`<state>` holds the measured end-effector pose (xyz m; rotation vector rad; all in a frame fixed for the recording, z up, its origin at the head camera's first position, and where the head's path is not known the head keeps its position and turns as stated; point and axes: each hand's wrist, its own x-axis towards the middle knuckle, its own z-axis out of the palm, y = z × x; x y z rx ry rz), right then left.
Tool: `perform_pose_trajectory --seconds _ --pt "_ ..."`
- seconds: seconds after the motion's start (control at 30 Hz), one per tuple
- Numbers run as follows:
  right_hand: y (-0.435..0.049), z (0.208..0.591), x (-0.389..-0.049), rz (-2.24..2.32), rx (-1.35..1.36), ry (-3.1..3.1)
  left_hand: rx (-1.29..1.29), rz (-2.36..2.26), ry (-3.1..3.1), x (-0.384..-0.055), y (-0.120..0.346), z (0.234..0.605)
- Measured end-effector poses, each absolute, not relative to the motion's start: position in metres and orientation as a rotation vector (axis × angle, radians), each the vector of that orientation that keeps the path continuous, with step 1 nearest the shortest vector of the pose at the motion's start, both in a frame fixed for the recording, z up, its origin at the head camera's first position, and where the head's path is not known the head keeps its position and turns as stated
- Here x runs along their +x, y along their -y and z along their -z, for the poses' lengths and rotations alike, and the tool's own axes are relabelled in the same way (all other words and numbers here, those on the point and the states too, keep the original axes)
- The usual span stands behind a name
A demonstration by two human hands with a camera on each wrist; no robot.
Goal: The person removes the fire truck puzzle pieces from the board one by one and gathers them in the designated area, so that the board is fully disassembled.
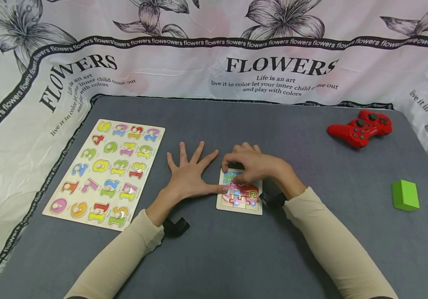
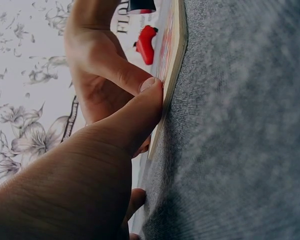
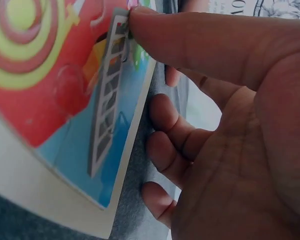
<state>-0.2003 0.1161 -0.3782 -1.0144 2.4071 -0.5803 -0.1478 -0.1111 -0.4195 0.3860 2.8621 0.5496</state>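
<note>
nearest, two beige sleeves (image 1: 113,257) slant across the grey worktop (image 1: 214,249), with a black wrist piece (image 1: 176,227) below the left cuff. ahead of them a small jigsaw (image 1: 245,196) lies flat, mostly red, blue and green in a pale frame. the left hand (image 1: 189,176) rests just beside it, its grip wide open with the fingers spread and the thumb tip touching the jigsaw's left edge. the right hand (image 1: 253,163) bends over the far end, its grip closed on the jigsaw: thumb tip pressed to the picture beside a grey ladder (image 3: 107,110), index finger curled down at the far left corner. to the left lies a number board (image 1: 96,175); well off to the right stands a green block (image 1: 404,195). farther back sits a red game controller (image 1: 361,129), and beyond the worktop hangs a white flower-printed cloth (image 1: 184,70).
</note>
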Motion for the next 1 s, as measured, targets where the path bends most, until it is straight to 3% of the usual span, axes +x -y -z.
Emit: perform_pose_trajectory --seconds 1.0 --pt "-0.112 0.371 -0.204 0.453 -1.048 -2.344 0.403 -0.528 -2.838 -0.145 0.110 0.415"
